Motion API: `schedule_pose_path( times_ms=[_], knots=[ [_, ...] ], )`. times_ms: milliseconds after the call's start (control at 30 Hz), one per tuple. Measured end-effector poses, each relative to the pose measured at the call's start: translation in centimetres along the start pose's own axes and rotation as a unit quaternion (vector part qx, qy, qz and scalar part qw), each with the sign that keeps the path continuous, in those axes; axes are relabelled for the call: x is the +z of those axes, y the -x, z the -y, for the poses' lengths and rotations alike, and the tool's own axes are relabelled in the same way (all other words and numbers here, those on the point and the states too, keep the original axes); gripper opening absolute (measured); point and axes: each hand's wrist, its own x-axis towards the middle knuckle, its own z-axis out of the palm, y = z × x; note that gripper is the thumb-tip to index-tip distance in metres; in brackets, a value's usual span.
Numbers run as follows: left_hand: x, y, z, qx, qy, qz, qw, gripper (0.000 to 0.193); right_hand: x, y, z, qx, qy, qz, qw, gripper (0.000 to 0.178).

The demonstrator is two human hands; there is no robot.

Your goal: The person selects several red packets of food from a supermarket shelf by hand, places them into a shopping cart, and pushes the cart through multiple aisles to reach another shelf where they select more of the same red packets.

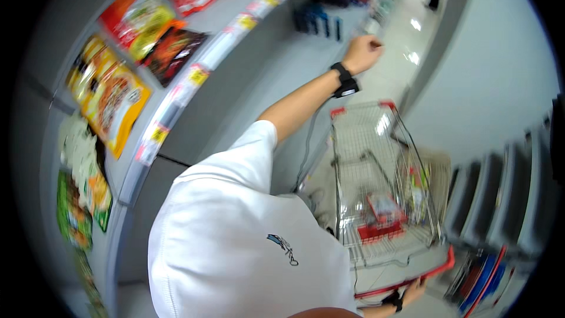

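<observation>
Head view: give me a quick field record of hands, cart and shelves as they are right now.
left hand: arm stretched out toward the shelf, fist loosely closed; whether it holds anything is blurred
left wrist: black wristband
right hand: on the red handle of the shopping cart
cart contents: a red-and-white package, other items too blurred to tell
shelves: snack bags in orange, red and yellow, price tags along the edge
clothing: white shirt
</observation>
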Motion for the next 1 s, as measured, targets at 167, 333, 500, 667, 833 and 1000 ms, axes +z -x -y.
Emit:
schedule_pose_path(
  times_ms=[167,333,500,667,833,1000],
  knots=[
    [-9.9,-13.8,-7.6,0.104,-0.075,-0.202,0.971,0.023,-1.3,-2.4,1.3,0.117,0.198,0.012,0.973,0.044],
    [-21.2,-19.9,-13.8,0.016,-0.146,-0.233,0.961,0.021,-0.4,-5.2,0.9,0.117,0.254,0.001,0.96,0.038],
    [-27.8,-22.0,-13.5,0.045,-0.247,-0.276,0.928,0.028,-0.1,-6.2,0.4,0.135,0.287,-0.01,0.948,0.034],
    [-35.4,-21.6,-12.2,-0.103,-0.332,-0.3,0.888,0.039,0.0,-7.3,-0.3,0.143,0.32,-0.012,0.936,0.032],
    [-40.1,-19.3,-10.8,-0.212,-0.407,-0.376,0.805,0.04,-0.3,-7.1,-1.7,0.146,0.374,-0.034,0.915,0.031],
    [-53.8,-17.0,-1.5,-0.238,-0.387,-0.454,0.767,0.05,0.4,-7.5,-0.1,0.154,0.266,-0.023,0.951,0.034]
  ],
)
